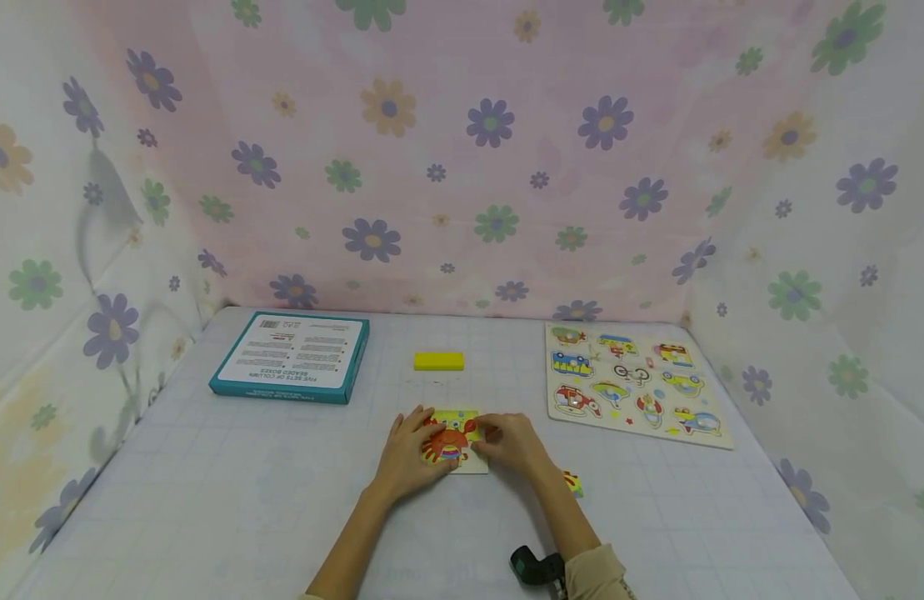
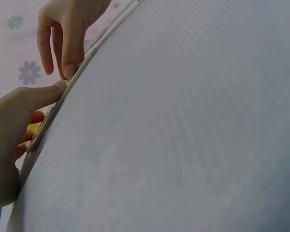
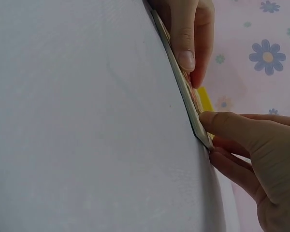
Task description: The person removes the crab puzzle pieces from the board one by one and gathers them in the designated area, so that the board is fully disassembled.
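A small crab puzzle [image 1: 452, 443], red on yellow, lies on the table, with pale bare base showing at its lower right. My left hand [image 1: 411, 457] holds its left side, fingers over the upper part and thumb at the near edge. With curled fingers and thumb, my right hand [image 1: 512, 443] grips the puzzle's right side by the red claw; its fingertips partly hide that side. In the right wrist view the right thumb rests along the board's edge [image 3: 181, 82]. A loose puzzle piece [image 1: 573, 483] with red stripes lies beside the right forearm, which partly covers it.
A yellow block [image 1: 439, 362] sits beyond the puzzle. At the back left lies a teal-edged flat box [image 1: 291, 357]. A wooden vehicle puzzle board [image 1: 634, 383] occupies the back right. A black device [image 1: 535, 567] is by the right wrist. Flowered cloth walls [image 1: 447, 167] surround the table.
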Demonstrator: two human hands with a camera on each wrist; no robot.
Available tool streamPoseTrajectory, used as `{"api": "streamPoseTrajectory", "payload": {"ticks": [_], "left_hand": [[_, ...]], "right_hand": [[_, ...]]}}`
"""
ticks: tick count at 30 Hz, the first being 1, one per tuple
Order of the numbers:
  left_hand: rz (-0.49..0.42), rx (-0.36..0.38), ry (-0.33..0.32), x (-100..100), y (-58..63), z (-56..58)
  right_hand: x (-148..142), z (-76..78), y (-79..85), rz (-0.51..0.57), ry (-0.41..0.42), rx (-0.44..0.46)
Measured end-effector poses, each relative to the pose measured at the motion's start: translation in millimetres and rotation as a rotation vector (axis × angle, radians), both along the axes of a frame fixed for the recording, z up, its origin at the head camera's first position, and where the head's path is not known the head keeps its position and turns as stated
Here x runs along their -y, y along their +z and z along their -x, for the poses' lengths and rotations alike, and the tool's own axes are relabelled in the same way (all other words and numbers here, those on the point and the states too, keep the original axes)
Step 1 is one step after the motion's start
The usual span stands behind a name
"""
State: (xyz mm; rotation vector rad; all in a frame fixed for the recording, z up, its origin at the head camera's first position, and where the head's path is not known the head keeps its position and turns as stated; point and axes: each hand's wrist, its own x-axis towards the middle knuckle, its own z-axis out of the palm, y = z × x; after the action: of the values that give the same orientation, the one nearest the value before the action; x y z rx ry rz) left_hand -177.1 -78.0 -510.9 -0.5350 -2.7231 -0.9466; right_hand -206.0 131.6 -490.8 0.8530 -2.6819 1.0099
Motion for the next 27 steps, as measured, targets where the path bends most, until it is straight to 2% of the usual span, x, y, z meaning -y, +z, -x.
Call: {"api": "streamPoseTrajectory", "payload": {"ticks": [5, 15, 20, 22, 27], "left_hand": [[0.0, -0.007, 0.005, -0.1, -0.5, -1.3], [-0.003, -0.019, 0.011, 0.2, -1.0, -2.8], [-0.01, -0.039, 0.007, 0.4, -1.4, -2.5], [-0.012, -0.043, 0.005, 0.5, -1.4, -2.2], [-0.015, -0.03, 0.003, 0.3, -1.2, -1.4]], "right_hand": [[-0.5, -2.4, -2.2, 0.006, 0.023, -0.084], [1.7, -5.2, -5.5, 0.045, 0.018, -0.113], [5.9, -7.3, -6.4, 0.109, 0.023, -0.146], [7.1, -8.4, -6.5, 0.186, 0.006, -0.083], [7.7, -9.6, -7.7, 0.427, -0.106, 0.187]]}}
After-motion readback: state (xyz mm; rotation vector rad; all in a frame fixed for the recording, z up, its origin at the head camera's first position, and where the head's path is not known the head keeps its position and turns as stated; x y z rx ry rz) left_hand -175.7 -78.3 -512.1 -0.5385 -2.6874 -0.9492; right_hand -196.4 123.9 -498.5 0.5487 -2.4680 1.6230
